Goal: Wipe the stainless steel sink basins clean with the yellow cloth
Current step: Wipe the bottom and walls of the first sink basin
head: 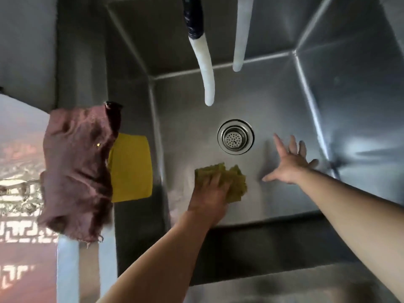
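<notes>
A stainless steel sink basin (284, 101) fills the head view, with a round strainer drain (235, 136) in its floor. A crumpled yellow-green cloth (235, 179) lies on the basin floor, below and left of the drain. My left hand (209, 193) presses flat on the cloth, fingers pointing away from me. To the right of the cloth and drain, my right hand (290, 162) is spread with straight fingers on or just above the basin floor, holding nothing.
Two white hoses (206, 68) hang into the basin from above; the left one has dark tape. A maroon rag (76, 169) drapes over the sink's left edge. A flat yellow cloth (131, 169) lies beside it on the left rim.
</notes>
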